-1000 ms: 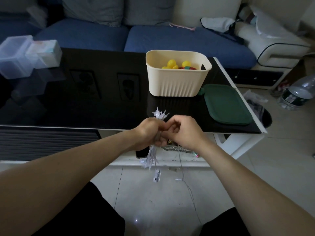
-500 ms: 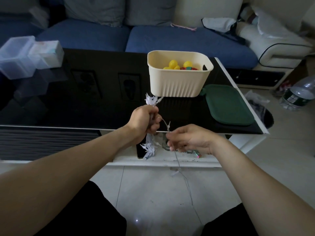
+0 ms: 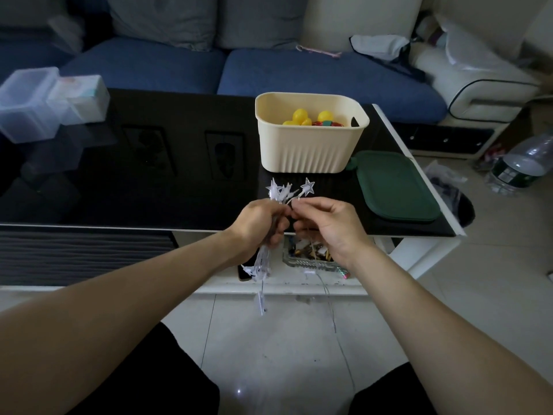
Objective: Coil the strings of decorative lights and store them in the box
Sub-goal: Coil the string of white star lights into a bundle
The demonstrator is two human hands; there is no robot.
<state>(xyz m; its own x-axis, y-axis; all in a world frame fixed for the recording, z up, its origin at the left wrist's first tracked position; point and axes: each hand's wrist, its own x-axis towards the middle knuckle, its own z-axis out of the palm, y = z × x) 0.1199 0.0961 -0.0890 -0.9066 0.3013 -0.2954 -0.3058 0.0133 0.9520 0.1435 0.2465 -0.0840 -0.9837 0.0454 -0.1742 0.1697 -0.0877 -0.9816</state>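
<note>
The light, limp thin-wire string of white star lights [image 3: 276,193] is clenched as a bundle in the left hand [image 3: 260,223]; one wire is pinched by the right hand [image 3: 326,226], best held below its fragile stars.

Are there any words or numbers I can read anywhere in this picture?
None can be read.
Bottle on the floor: its label has print, too blurred to read.
Packet on the table's far left: faint coloured marks, too blurred to read.
Tag hanging from the lights: too small to tell if it has print.
Box and lid: no text shows.
</note>
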